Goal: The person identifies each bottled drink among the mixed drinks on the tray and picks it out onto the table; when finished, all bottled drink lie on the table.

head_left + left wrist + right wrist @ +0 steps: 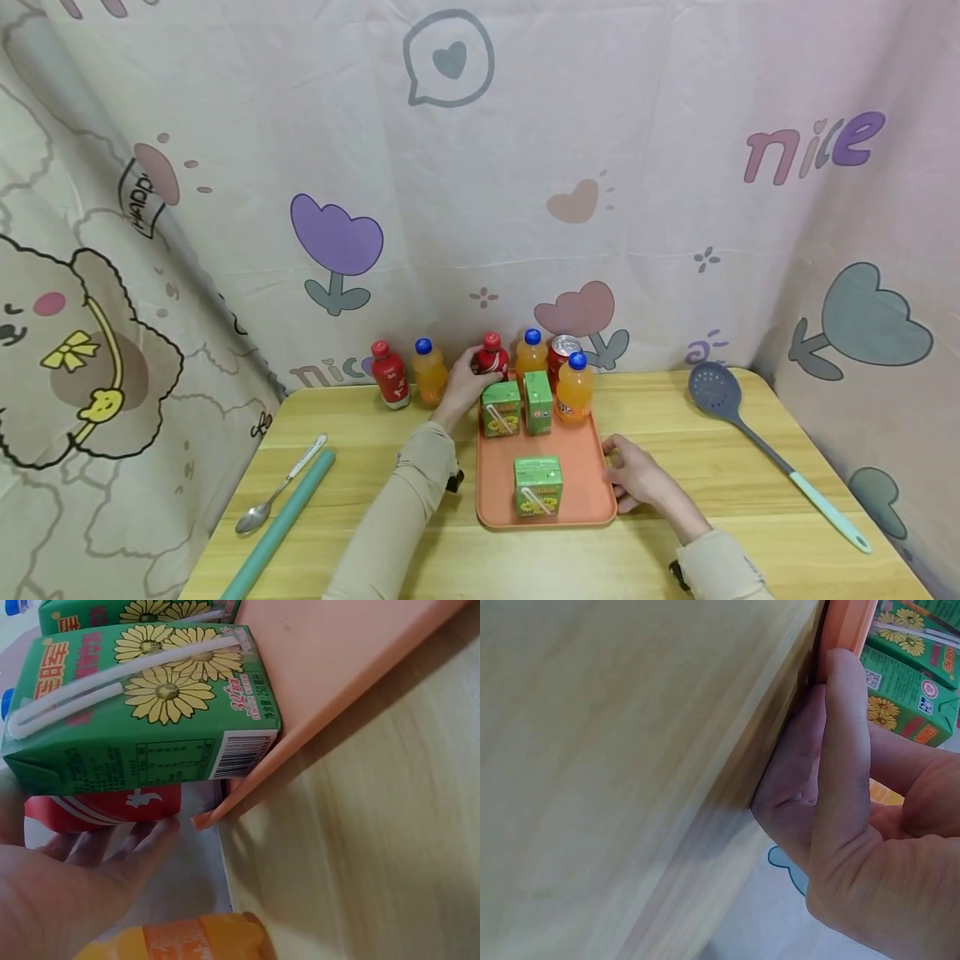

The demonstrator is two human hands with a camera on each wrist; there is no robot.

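Observation:
At the back left of an orange tray (502, 475), my left hand (467, 387) grips a small red bottle (492, 357). In the left wrist view the fingers (97, 844) curl along the bottle's side, and a green juice box (150, 705) partly hides it. My right hand (637, 475) holds the tray's right edge, a finger (846, 712) lying against the outer wall. On the tray stand juice boxes, one near the front (538, 487), one farther back (538, 404), and an orange drink bottle (574, 392) with a blue cap.
Left of the tray stand another red bottle (391, 377) and an orange bottle (429, 373). A red can (562, 354) and another orange bottle (532, 354) are at the back. A spoon (281, 486) and green tube (279, 525) lie left; a slotted ladle (757, 437) lies right.

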